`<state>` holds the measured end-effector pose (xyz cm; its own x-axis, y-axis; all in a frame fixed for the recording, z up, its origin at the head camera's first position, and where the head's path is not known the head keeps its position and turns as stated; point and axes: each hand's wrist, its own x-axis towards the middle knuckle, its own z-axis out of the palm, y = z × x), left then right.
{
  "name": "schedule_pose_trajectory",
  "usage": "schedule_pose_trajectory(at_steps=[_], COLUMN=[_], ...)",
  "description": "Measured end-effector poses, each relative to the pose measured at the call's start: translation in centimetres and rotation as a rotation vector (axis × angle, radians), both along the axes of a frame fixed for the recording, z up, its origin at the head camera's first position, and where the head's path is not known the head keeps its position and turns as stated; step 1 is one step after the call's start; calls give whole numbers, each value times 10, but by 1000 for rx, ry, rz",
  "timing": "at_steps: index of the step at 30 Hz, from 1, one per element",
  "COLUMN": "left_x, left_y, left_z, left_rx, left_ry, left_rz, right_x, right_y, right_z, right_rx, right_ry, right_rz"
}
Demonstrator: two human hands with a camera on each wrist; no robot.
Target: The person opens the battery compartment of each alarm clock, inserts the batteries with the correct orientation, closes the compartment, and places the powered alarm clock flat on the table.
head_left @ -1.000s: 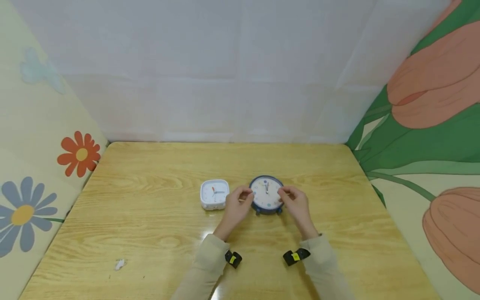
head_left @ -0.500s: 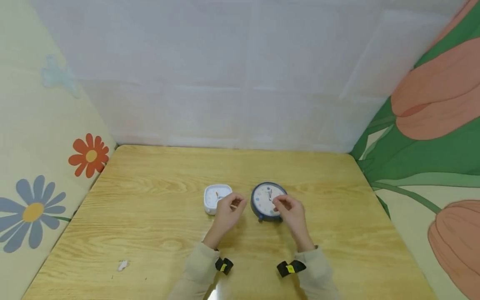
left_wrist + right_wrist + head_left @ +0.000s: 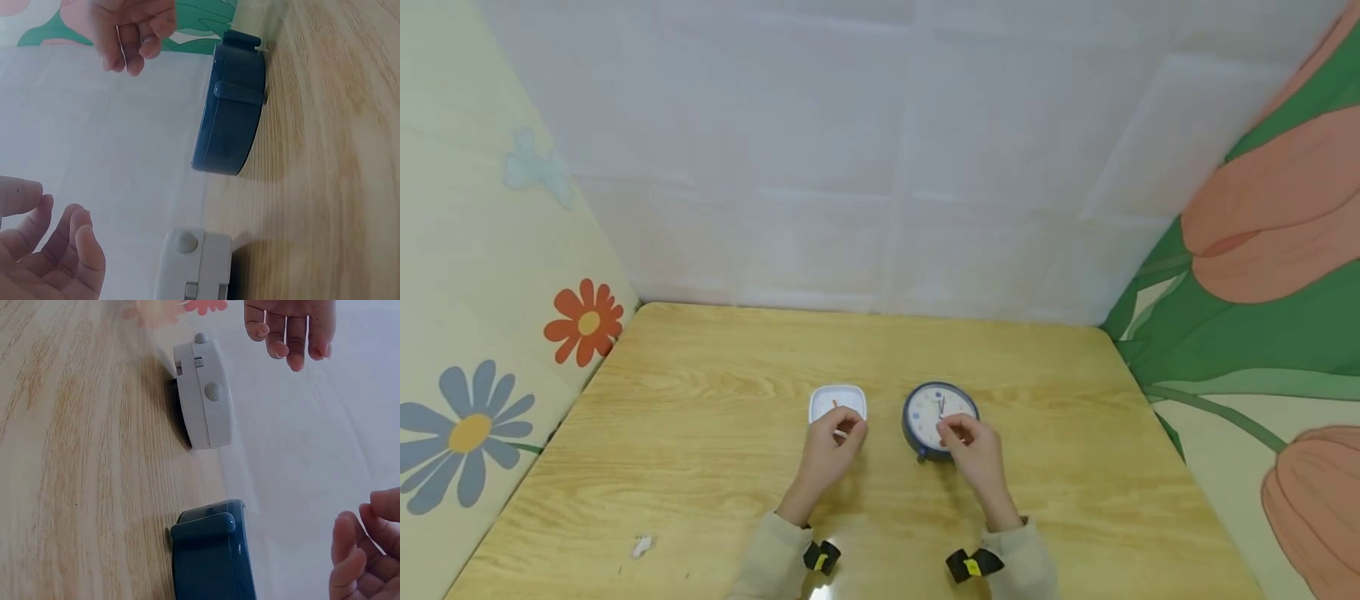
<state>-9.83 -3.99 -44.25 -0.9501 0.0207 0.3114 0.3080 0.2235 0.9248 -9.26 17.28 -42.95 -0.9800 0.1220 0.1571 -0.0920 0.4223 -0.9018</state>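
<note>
Two clocks lie face up on the wooden table. The white rounded-square clock [image 3: 822,400] is on the left, its lower face hidden behind my left hand [image 3: 826,457]. To the right lies the round clock [image 3: 921,421] with a dark blue rim and short legs, partly covered by my right hand [image 3: 979,460]. Both wrist views show the hands raised above the clocks, apart from them. Fingers of the left hand [image 3: 59,256] curl loosely, thumb near the index finger, with nothing between them. The right hand [image 3: 369,556] has a similar loose curl and holds nothing.
The wooden table [image 3: 737,358] runs back to a white cloth backdrop [image 3: 760,233]. Flower-printed panels stand at the left and right sides. A small white scrap [image 3: 642,546] lies on the table at the front left. Each wrist wears a black strap [image 3: 822,558].
My left hand has moved left, from beside the round clock to over the white clock. The right hand has shifted slightly left over the round clock's face. The head view has tilted slightly up.
</note>
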Motion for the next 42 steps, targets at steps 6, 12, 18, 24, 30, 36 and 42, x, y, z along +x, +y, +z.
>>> schedule_pose_trajectory(at_steps=[6, 12, 18, 24, 30, 36, 42], left_x=[5, 5, 3, 2, 1, 1, 3], left_y=[-10, -26, -50, -69, -80, -87, -89], left_z=[0, 4, 14, 16, 13, 10, 5], left_rx=[-48, -153, -369, -609, -863, -986, -957], left_ry=[38, 165, 160, 159, 159, 92, 26], left_rz=[22, 52, 39, 45, 115, 163, 151], right_x=[6, 8, 6, 6, 8, 9, 11], right_y=[3, 13, 26, 32, 32, 30, 31], right_z=[-3, -5, -4, 3, 6, 7, 9], right_rx=[33, 146, 286, 401, 554, 662, 708], right_ry=[30, 191, 262, 232, 122, 34, -83], right_rz=[8, 8, 0, 18, 54, 75, 96])
